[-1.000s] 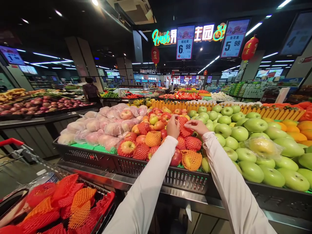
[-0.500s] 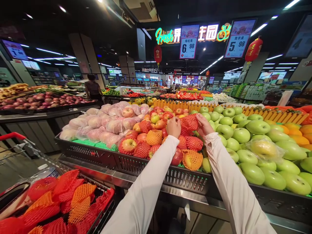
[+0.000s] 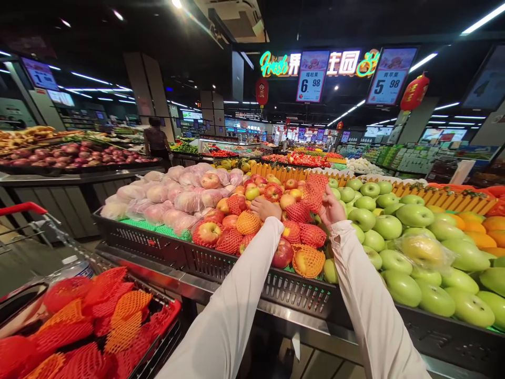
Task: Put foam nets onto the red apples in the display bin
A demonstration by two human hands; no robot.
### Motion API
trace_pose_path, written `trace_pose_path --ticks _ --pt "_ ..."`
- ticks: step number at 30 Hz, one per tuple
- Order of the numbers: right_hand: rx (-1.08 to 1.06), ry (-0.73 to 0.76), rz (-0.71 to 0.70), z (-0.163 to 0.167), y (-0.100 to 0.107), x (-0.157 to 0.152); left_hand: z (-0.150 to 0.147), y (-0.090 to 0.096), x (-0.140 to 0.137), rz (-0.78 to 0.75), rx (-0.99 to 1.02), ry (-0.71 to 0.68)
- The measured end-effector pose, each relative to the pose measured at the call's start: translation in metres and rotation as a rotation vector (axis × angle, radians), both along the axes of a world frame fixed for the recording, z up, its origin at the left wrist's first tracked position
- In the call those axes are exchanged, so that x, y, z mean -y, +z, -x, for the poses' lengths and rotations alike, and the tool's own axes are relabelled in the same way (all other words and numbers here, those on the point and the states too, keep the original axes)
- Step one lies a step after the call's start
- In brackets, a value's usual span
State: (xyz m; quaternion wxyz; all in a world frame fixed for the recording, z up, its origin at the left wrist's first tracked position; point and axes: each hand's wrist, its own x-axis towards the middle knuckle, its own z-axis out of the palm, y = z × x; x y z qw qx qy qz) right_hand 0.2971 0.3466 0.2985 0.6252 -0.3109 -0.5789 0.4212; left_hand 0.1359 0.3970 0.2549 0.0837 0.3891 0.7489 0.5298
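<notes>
My left hand (image 3: 267,209) reaches over the red apples (image 3: 230,221), its fingers stretched out low toward the fruit and their tips partly hidden. My right hand (image 3: 332,209) is closed on the edge of a red foam net (image 3: 314,192), held up between the red apples and the green ones. Whether fruit is inside this net cannot be seen. Below it lie more apples, some in red nets and one in an orange net (image 3: 308,260). A bare red apple (image 3: 283,253) sits near the front of the black crate (image 3: 300,290).
Bagged pink fruit (image 3: 189,201) fills the crate's left part. Green apples (image 3: 398,258) are piled on the right, with oranges (image 3: 475,223) beyond. At lower left a shopping cart (image 3: 23,208) holds netted fruit (image 3: 67,326) and a bottle (image 3: 76,267). A person (image 3: 155,141) stands farther back.
My left hand has left the red net and moved left, down over the apples. My right hand keeps the net, which now stands more upright. The view has shifted slightly.
</notes>
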Motion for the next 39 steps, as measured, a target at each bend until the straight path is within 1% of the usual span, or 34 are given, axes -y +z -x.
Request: trace_pose_path --ticks 3,5,7,9,11,13,15,19,22,24,25,27,28,30,31,33,34,36,39 --pt "-0.125 0.033 -0.070 0.003 0.000 -0.001 0.001 -0.005 -0.007 0.033 -0.052 0.090" --pt "-0.186 0.001 -0.070 0.004 -0.001 -0.003 0.000 -0.007 -0.010 0.050 -0.081 0.097" --pt "-0.220 -0.020 -0.017 0.003 -0.002 -0.006 0.001 -0.009 -0.010 0.045 -0.085 0.068" --pt "-0.200 0.033 0.072 0.002 -0.002 -0.008 0.002 -0.009 -0.009 0.034 -0.074 0.047" --pt "-0.130 0.116 0.168 0.002 -0.003 -0.008 0.003 -0.008 -0.007 0.024 -0.065 0.035" --pt "-0.061 0.137 0.214 0.003 -0.004 -0.007 0.004 -0.006 -0.005 0.019 -0.054 0.011" --pt "-0.008 0.103 0.196 0.004 -0.007 -0.008 0.003 -0.005 -0.005 0.013 -0.034 -0.001" --pt "0.054 0.054 0.106 0.003 -0.014 -0.014 0.001 -0.004 -0.007 -0.035 0.037 0.057" --pt "0.104 0.018 0.065 -0.001 -0.020 -0.020 0.001 -0.002 -0.007 -0.056 0.066 0.070" --pt "0.144 -0.009 0.037 -0.004 -0.023 -0.024 0.002 0.001 -0.004 -0.140 0.120 0.058" --pt "0.163 -0.024 0.025 -0.006 -0.024 -0.026 0.002 0.002 -0.002 -0.224 0.162 0.034" --pt "0.214 -0.053 0.016 -0.009 -0.025 -0.030 0.001 0.006 0.002 -0.445 0.257 -0.079" --pt "0.245 -0.064 0.015 -0.010 -0.025 -0.031 0.000 0.007 0.003 -0.554 0.304 -0.174" --pt "0.298 -0.074 0.014 -0.010 -0.024 -0.032 -0.005 0.008 0.005 -0.716 0.397 -0.430" --pt "0.314 -0.071 0.008 -0.010 -0.023 -0.033 -0.008 0.008 0.006 -0.759 0.442 -0.574" --pt "0.327 -0.071 -0.022 -0.010 -0.022 -0.033 -0.013 0.008 0.006 -0.770 0.521 -0.834" --pt "0.330 -0.078 -0.037 -0.010 -0.021 -0.034 -0.015 0.007 0.006 -0.749 0.546 -0.928" --pt "0.341 -0.109 -0.051 -0.011 -0.021 -0.036 -0.018 0.006 0.006 -0.681 0.557 -1.036" --pt "0.366 -0.166 -0.057 -0.015 -0.024 -0.040 -0.017 0.006 0.007 -0.593 0.509 -1.133"
